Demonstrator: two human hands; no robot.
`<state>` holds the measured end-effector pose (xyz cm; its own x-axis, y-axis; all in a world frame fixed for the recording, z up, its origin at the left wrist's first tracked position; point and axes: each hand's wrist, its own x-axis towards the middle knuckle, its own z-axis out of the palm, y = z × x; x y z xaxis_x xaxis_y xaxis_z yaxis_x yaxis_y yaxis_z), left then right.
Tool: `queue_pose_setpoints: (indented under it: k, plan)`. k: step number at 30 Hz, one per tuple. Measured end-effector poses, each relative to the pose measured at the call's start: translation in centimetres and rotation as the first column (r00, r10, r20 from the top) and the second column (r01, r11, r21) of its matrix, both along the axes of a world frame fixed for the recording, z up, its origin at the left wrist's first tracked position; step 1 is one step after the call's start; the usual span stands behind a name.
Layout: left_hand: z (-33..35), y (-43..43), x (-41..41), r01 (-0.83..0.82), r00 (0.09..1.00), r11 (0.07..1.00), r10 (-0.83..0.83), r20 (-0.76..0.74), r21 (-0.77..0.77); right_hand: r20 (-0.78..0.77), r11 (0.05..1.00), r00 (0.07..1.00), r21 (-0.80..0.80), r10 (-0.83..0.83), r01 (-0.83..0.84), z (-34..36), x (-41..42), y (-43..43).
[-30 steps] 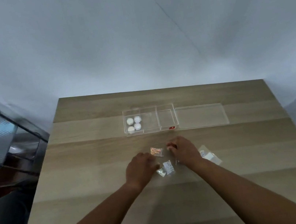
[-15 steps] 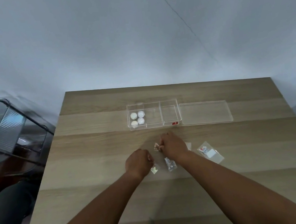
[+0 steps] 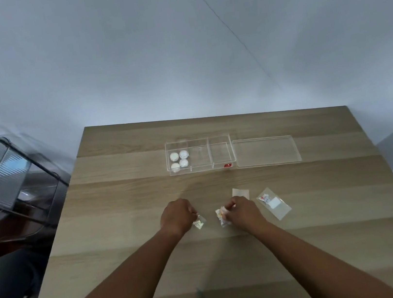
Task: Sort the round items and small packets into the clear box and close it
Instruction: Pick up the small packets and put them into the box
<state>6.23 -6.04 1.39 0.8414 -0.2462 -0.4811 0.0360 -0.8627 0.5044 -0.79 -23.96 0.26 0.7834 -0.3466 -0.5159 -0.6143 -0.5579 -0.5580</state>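
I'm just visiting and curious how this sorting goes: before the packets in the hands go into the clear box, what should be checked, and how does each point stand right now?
1. Clear box open: ok; its lid lies flat on the table to its right.
2. Free compartment: ok; the four white round items fill only the left one.
3. Left hand holds a shiny packet: ok.
4. Right hand holds a bunched packet: ok, though how many it holds, cannot tell.
5. All packets gathered: not ok; a long packet and a pale packet lie loose on the table.
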Motion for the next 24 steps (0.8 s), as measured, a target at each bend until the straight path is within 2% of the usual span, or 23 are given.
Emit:
queue_pose_setpoints:
  k: [3,8,12,15,18,24]
  plan:
    - [0.1,-0.1,-0.3,-0.017,1.0,1.0,0.017,0.009,-0.009,0.018,0.998,1.0,-0.066,0.01,-0.009,0.2,-0.7,0.8]
    - [0.1,-0.1,-0.8,-0.055,0.998,0.998,0.055,-0.008,0.005,-0.064,0.965,0.992,-0.236,0.106,-0.118,0.1,-0.8,1.6]
    - [0.0,0.2,-1.0,-0.059,0.998,0.998,0.059,-0.031,0.002,-0.059,0.949,0.986,-0.266,0.159,-0.169,0.4,-0.7,1.8]
    - [0.1,0.4,-0.8,-0.07,0.996,0.997,0.068,-0.065,-0.016,-0.029,0.973,0.992,-0.192,0.124,-0.127,0.8,-0.6,1.4]
    - [0.9,0.5,0.2,-0.103,0.989,0.992,0.094,-0.112,-0.075,0.045,0.999,0.998,-0.038,0.037,-0.035,1.5,0.1,0.6]
    - [2.9,0.2,2.5,-0.193,0.978,0.95,0.165,-0.129,-0.244,0.15,0.967,0.968,0.19,-0.201,0.171,2.1,0.4,-0.9]
